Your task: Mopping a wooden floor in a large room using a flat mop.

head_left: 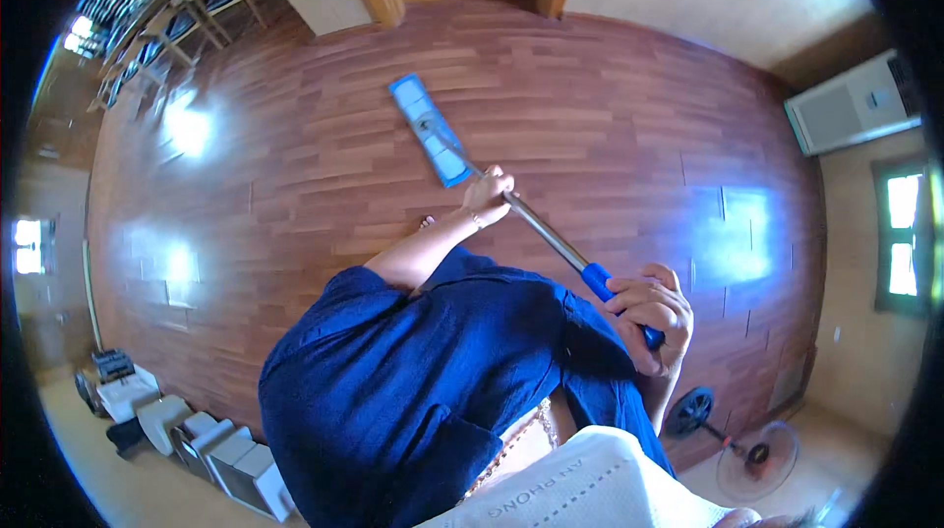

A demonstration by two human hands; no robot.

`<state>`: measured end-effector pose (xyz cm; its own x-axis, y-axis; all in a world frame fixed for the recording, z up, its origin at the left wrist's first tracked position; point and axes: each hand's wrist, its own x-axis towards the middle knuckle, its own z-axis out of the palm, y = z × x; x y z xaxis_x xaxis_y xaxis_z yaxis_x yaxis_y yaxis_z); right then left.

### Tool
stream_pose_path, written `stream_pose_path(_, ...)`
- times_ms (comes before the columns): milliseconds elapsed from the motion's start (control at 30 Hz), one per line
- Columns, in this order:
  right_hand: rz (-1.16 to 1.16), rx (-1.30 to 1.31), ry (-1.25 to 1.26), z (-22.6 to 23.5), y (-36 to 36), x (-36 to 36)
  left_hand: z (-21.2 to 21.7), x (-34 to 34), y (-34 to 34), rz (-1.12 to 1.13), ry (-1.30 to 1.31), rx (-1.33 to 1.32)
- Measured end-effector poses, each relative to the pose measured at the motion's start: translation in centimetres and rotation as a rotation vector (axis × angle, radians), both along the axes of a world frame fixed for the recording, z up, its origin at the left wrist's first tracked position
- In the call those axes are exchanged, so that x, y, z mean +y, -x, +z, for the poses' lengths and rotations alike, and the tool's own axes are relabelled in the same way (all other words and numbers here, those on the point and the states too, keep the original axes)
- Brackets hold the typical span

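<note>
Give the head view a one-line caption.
Both hands, left and right, grip a flat blue mop on a wooden floor.

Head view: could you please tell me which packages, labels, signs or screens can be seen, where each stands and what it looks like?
White cloth: bottom edge, below the person's blue shirt; pale fabric with grey printed lettering.
Grey and white boxes: lower left by the wall; blocky, whether they are packages cannot be told.
No signs or screens show.

Grey-and-white boxes [211, 454] lined along the floor's lower-left edge; no screens.
</note>
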<state>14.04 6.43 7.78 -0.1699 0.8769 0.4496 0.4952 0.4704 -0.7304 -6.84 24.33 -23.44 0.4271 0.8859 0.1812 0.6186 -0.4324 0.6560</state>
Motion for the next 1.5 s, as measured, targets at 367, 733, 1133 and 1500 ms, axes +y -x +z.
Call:
stream_pose_path(367,-0.446,-0.229,-0.059,4.3,-2.0,-12.9,2.6,-4.7,-18.6,-0.629,-0.165,0.078)
stream_pose_path(733,-0.549,-0.354,-0.555,7.7,-3.3,-19.2,7.0,-15.4,-21.5,-1.046,-0.029,-0.057)
stream_pose_path(1133,-0.059,-0.274,-0.545,10.2,-8.8,-17.1,9.9,-16.0,-13.8,-0.753,-0.148,-0.031)
stream_pose_path(1500,0.415,0.248,-0.259,3.8,-3.7,-7.2,8.2,-15.2,2.2,-0.260,-0.092,0.133)
